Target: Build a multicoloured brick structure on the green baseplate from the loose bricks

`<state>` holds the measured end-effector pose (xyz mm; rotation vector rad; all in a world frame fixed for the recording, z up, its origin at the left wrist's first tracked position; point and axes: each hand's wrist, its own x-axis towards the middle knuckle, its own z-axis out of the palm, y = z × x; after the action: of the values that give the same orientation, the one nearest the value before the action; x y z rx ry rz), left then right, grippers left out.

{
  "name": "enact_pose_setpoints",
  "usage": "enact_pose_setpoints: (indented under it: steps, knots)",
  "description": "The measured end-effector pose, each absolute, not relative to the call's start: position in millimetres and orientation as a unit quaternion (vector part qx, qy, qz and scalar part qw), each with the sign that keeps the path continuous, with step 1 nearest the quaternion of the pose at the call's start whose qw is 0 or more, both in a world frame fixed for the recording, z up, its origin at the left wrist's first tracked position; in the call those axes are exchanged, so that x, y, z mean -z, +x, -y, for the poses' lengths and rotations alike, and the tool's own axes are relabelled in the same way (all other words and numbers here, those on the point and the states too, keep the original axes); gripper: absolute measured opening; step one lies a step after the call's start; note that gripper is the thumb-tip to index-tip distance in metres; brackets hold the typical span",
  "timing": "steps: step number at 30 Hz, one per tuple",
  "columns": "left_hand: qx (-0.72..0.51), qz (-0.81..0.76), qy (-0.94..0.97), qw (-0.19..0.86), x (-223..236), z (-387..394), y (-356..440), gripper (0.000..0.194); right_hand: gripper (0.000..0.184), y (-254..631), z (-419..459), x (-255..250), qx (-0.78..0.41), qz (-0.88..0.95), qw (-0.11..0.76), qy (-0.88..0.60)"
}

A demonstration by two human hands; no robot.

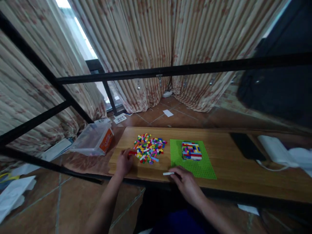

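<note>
Between the fingers of my left hand (125, 161) is a red toy brick (132, 152), at the left edge of a loose pile of small coloured bricks (149, 148). My right hand (184, 179) pinches one end of a long white toy brick (167, 174) near the front edge of the table. Behind that hand lies a green studded baseplate (176, 156). On the baseplate stands a low block built of many-coloured bricks (192, 150), which neither hand touches.
The wooden table (224, 175) holds a black phone (246, 146) and a white device with a cable (278, 151) at the right. A clear plastic box (90, 139) sits left of the table. Black metal bars (146, 75) cross in front of the curtains (136, 42).
</note>
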<state>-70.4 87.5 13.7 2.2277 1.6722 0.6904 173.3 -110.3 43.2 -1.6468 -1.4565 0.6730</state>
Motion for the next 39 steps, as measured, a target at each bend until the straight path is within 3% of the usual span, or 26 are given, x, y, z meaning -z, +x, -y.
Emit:
enact_pose_setpoints:
  steps: [11,22,32,39]
  knots:
    - [-0.261,-0.565,0.771,0.137,-14,-92,-64,0.025,0.022,211,124,-19,-0.251,0.469,0.458,-0.713]
    - [-0.296,-0.587,0.75,0.077,-6,-87,-61,0.029,0.023,290,121,-11,-0.11,0.437,0.517,-0.728]
    - [-0.287,-0.581,0.76,0.055,-5,-87,-61,0.029,0.021,299,113,-4,-0.134,0.441,0.537,-0.707]
    - [-0.399,-0.551,0.733,0.024,-17,-79,-63,0.034,0.02,298,113,-4,-0.153,0.417,0.563,-0.697]
